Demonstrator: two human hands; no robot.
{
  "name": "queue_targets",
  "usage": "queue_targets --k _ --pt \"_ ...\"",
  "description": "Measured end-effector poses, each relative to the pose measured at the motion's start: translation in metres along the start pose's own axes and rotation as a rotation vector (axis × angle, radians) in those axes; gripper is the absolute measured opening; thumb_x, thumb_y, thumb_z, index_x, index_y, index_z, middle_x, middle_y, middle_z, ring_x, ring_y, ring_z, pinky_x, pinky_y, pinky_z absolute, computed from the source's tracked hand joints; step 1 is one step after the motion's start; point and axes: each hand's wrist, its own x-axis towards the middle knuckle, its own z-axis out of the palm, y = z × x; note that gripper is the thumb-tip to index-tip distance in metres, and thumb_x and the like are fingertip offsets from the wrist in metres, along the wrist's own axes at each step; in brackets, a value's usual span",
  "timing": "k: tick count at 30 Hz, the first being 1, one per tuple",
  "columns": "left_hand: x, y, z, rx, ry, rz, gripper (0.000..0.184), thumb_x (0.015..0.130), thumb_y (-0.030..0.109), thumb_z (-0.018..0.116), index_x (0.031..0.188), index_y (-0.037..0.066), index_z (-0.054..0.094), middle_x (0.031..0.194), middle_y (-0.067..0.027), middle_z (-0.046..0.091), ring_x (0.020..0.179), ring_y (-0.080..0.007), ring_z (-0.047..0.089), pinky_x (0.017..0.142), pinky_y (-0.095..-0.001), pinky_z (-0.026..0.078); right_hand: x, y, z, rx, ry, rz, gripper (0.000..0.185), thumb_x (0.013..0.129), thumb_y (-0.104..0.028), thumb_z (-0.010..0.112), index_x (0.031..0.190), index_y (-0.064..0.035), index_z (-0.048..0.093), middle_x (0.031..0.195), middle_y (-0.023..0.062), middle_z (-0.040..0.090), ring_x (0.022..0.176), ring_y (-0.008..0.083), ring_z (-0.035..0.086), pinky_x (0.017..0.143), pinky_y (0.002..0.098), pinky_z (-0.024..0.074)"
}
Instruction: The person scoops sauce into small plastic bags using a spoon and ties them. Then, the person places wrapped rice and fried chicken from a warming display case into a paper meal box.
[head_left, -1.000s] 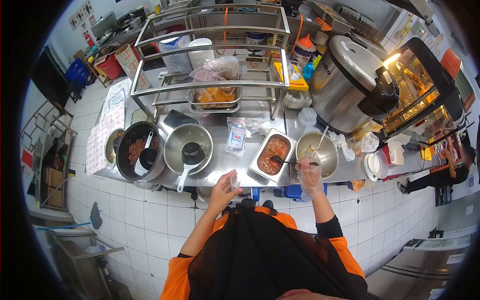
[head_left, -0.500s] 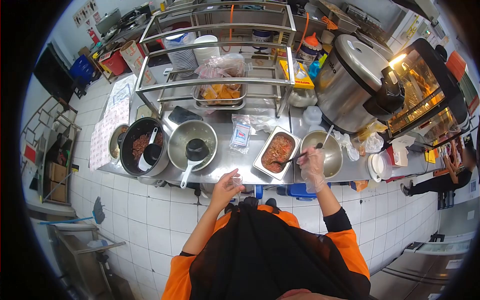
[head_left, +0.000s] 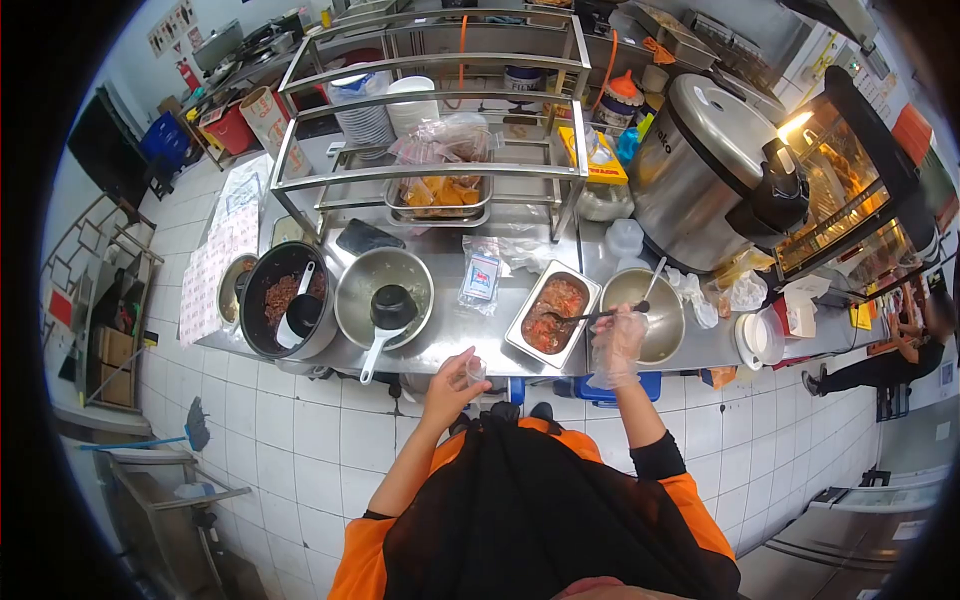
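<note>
Shifted slightly toward the wearer, a plastic-gloved right hand (head_left: 620,345) grips the handle of a black spoon (head_left: 575,317), its bowl resting in a chunky red-brown mixture (head_left: 556,299) inside a rectangular steel pan (head_left: 533,351). Gripped well up the handle, the spoon apparently keeps the fingers out of the food. Beyond the counter's near edge, the bare left hand (head_left: 446,394) pinches a small clear cup (head_left: 475,371) by its side, likely to leave its mouth unobstructed.

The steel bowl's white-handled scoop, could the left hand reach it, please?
Probably yes: the scoop's handle juts past the counter edge with nothing between, though the left hand holds a small clear cup.
</note>
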Motion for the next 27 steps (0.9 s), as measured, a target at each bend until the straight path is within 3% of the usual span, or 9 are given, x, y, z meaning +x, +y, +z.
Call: queue_targets --k 2,7,11,17,23,26,27 --pt "0.001 0.003 0.001 0.058 -0.02 0.01 0.069 0.074 -0.006 0.075 0.137 0.003 0.047 0.12 -0.0063 0.051 0.118 -0.0185 0.051 0.099 -0.0329 0.046 -0.005 0.002 0.009 -0.101 -0.052 -0.093 0.028 0.1 -0.033 0.049 0.095 -0.0059 0.055 0.066 0.0029 0.058 0.054 0.0078 0.052 0.046 0.0213 0.0416" --pt "0.007 0.004 0.001 0.006 -0.059 0.059 0.069 0.074 -0.005 0.076 0.136 0.001 0.047 0.124 -0.0077 0.047 0.121 -0.0206 0.049 0.102 -0.0337 0.045 -0.034 0.004 0.023 -0.009 -0.089 -0.083 0.032 0.099 -0.034 0.051 0.092 -0.0033 0.055 0.07 0.004 0.058 0.061 0.0093 0.053 0.055 0.022 0.0431" --pt "0.009 0.009 -0.001 0.08 -0.075 0.041 0.07 0.073 -0.004 0.077 0.136 0.001 0.047 0.128 -0.0084 0.044 0.123 -0.022 0.048 0.104 -0.0339 0.043 -0.043 0.027 0.001 0.043 -0.052 -0.15 0.035 0.1 -0.036 0.049 0.094 -0.0019 0.053 0.07 0.0063 0.059 0.06 0.011 0.055 0.056 0.0234 0.0442" --pt "0.01 0.007 -0.003 0.066 -0.1 -0.015 0.069 0.074 -0.002 0.077 0.136 0.002 0.047 0.123 -0.0077 0.05 0.119 -0.0203 0.052 0.102 -0.0332 0.043 -0.055 0.042 -0.004 0.16 0.112 -0.011 0.04 0.097 -0.045 0.051 0.1 -0.005 0.051 0.071 0.0081 0.059 0.057 0.0139 0.057 0.048 0.0269 0.0469" --pt "0.015 0.008 -0.013 0.065 -0.138 0.086 0.069 0.073 -0.006 0.076 0.136 0.002 0.048 0.12 -0.0077 0.052 0.11 -0.0169 0.055 0.094 -0.0302 0.049 -0.059 0.046 -0.005 0.196 0.25 -0.074 0.039 0.099 -0.042 0.048 0.097 -0.0029 0.052 0.068 0.0077 0.058 0.056 0.0146 0.056 0.046 0.0286 0.0474" --pt "0.018 0.001 -0.02 0.069 -0.132 0.069 0.069 0.073 -0.008 0.075 0.136 0.002 0.048 0.119 -0.0078 0.053 0.109 -0.0166 0.056 0.092 -0.0291 0.05 -0.054 0.038 -0.005 0.24 0.206 0.035 0.035 0.099 -0.038 0.05 0.096 -0.0027 0.053 0.068 0.0062 0.057 0.058 0.0134 0.056 0.05 0.0266 0.0472" --pt "0.018 0.001 -0.021 0.073 -0.13 0.061 0.069 0.073 -0.008 0.075 0.136 0.002 0.048 0.119 -0.0078 0.053 0.109 -0.0166 0.056 0.093 -0.0294 0.05 -0.053 0.033 -0.001 0.178 0.193 -0.03 0.034 0.099 -0.036 0.05 0.096 -0.0028 0.054 0.069 0.0058 0.058 0.059 0.0128 0.056 0.052 0.0259 0.0468"
